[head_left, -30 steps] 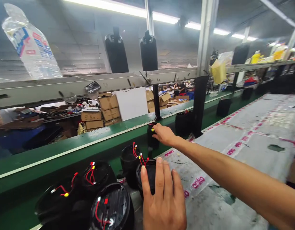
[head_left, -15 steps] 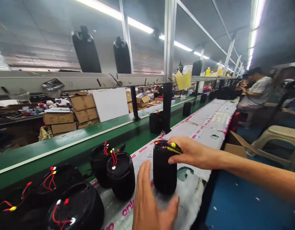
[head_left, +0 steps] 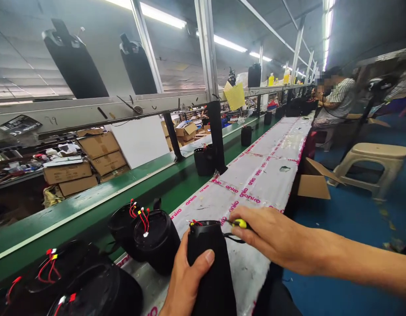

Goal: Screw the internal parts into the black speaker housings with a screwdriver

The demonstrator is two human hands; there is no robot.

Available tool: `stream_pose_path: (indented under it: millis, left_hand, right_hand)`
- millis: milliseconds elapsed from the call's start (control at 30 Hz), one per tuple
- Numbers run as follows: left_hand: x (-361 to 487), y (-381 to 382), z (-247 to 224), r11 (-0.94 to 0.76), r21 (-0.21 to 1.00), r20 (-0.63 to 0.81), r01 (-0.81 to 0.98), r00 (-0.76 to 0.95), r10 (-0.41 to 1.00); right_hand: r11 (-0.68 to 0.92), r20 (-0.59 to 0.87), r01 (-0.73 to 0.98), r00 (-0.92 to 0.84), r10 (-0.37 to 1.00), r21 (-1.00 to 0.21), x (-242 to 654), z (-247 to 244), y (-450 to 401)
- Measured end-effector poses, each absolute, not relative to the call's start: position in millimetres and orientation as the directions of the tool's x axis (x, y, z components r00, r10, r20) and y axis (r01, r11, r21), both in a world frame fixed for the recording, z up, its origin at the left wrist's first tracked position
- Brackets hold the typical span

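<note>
Two hands (head_left: 186, 281) (head_left: 269, 235), one speaker shell (head_left: 209, 267)

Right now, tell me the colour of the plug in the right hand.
Yellow plug, head view.

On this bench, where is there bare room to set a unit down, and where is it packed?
Free: the plastic-covered bench top past the right hand, up to the black post. Also bare: the green conveyor belt before the black bin. Crowded: the near left, where black cylindrical speaker shells with red wires cluster beside the left hand.
</note>
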State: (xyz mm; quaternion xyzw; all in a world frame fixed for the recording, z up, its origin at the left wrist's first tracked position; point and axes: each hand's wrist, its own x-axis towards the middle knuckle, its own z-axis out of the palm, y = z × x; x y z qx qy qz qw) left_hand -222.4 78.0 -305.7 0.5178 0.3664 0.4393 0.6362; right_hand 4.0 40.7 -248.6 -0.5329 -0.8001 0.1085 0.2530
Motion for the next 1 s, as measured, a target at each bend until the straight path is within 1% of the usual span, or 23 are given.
stream_pose_path:
  millis: [100,233,300,367,467,567,633,733,833,900,1000]
  left_hand:
    - [-220.8,79.2,-305.3,0.067,0.987,-0.015,-0.146,0.328,0.944]
    - [-217.6,77.1,-300.3,0.102,0.989,-0.061,-0.106,0.333,0.941]
    - [-216.3,75.3,-297.6,0.081,0.994,-0.052,-0.076,0.328,0.943]
    - [-215.3,74.2,-295.5,0.061,0.997,-0.04,-0.05,0.34,0.94]
    - [-214.8,74.9,-294.1,0.04,0.998,-0.017,-0.055,0.369,0.929]
    - [-215.8,77.1,-295.3,0.032,0.996,0.002,-0.082,0.391,0.92]
    - [-217.2,78.1,-297.6,0.014,0.998,0.011,-0.062,0.388,0.922]
    - [-219.9,78.7,-303.0,-0.061,0.997,0.044,0.042,0.336,0.941]
    - [-222.0,79.3,-309.5,-0.119,0.983,0.083,0.138,0.246,0.966]
    - [-222.3,80.2,-313.0,-0.132,0.978,0.094,0.159,0.223,0.97]
    - [-221.3,81.8,-315.0,-0.113,0.977,0.074,0.182,0.205,0.976]
  right_hand:
    - [0.45,0.23,0.843,-0.394,0.89,-0.294,4.1,-254.0,37.8]
    - [0.505,0.274,0.848,-0.453,0.848,-0.16,1.6,-257.8,46.1]
    - [0.517,0.287,0.846,-0.467,0.836,-0.133,1.3,-258.4,50.3]
    - [0.528,0.291,0.839,-0.476,0.83,-0.131,1.8,-259.2,52.2]
    - [0.538,0.286,0.835,-0.492,0.822,-0.111,2.9,-260.4,51.9]
    - [0.538,0.273,0.842,-0.508,0.817,-0.044,2.5,-259.6,50.8]
    - [0.532,0.265,0.847,-0.516,0.815,0.012,1.1,-257.6,50.3]
    - [0.522,0.251,0.849,-0.525,0.814,0.081,-1.3,-254.5,49.3]
    - [0.532,0.257,0.84,-0.54,0.802,0.106,-2.2,-252.8,48.8]
    - [0.536,0.251,0.835,-0.549,0.797,0.122,-1.7,-251.5,49.6]
    - [0.558,0.216,0.814,-0.58,0.785,0.159,0.5,-248.6,51.9]
